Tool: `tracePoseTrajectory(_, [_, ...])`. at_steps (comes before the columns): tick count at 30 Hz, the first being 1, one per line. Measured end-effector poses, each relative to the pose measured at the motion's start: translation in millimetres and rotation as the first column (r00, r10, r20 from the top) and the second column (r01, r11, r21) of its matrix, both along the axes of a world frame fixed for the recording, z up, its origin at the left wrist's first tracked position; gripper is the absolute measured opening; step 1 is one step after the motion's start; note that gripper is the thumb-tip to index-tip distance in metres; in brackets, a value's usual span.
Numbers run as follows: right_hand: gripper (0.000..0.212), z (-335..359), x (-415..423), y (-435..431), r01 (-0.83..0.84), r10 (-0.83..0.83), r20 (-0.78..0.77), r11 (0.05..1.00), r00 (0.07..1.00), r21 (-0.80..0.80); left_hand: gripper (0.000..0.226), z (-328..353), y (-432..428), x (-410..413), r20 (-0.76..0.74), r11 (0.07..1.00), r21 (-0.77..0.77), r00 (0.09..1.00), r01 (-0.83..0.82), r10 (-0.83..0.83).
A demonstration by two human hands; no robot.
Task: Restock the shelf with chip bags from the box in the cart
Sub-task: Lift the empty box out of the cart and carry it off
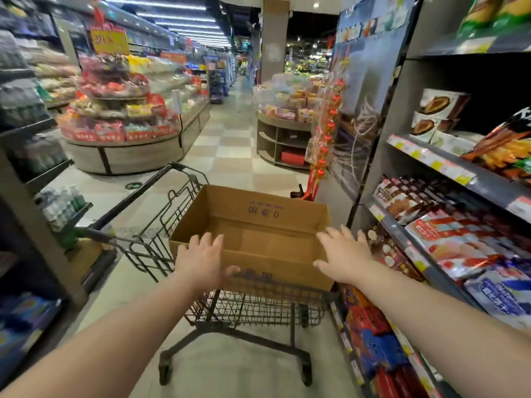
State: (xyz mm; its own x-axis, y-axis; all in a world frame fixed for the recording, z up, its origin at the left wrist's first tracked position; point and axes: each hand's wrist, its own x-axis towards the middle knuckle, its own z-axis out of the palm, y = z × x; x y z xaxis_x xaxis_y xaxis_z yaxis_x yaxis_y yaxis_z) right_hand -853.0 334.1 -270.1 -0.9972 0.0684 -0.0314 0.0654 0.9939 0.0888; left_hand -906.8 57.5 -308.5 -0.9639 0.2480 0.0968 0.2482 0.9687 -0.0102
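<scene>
L hand [198, 262] and R hand [344, 254] both wide, fingers spread, nothing held. I log L hand at near-left corner of the cardboard box [258, 222]: fingers over the rim, thumb on the front wall. R hand at near-right corner, fingers past the rim; contact there I can't confirm. Box sits upright in the wire cart [253, 308], top open, bare cardboard bottom in view. Cart stands in the aisle [230, 156], just beside the shelf [431, 160] on the R side. Shelf carries snack bags [454, 239] on several levels, an orange bag [505, 150] higher up. A round display stand [123, 156] is across the aisle, well apart.
</scene>
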Motion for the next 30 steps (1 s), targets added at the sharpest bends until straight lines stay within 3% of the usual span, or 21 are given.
tracePoseTrajectory(4, [0.067, -16, -67, 13, -0.019, 0.02, 0.033, 0.999, 0.999, -0.026, 0.091, -3, 1, -58, 0.02, 0.995, -0.073, 0.997, -0.074, 0.076])
tracePoseTrajectory(12, [0.07, -56, -189, 63, 0.034, -0.026, 0.105, 0.996, 0.994, -0.077, 0.087, -22, 24, -167, 0.065, 0.987, -0.055, 0.986, -0.149, 0.153])
tracePoseTrajectory(20, [0.071, -92, -257, 85, 0.118, -0.099, 0.235, 0.991, 0.967, -0.065, 0.091, -53, 10, -245, 0.134, 0.967, -0.106, 0.961, -0.23, 0.243])
tracePoseTrajectory(30, [0.081, -147, -296, 114, 0.418, -0.357, 0.377, 0.904, 0.855, -0.092, 0.105, -99, -26, -347, 0.281, 0.943, -0.115, 0.901, -0.312, 0.332])
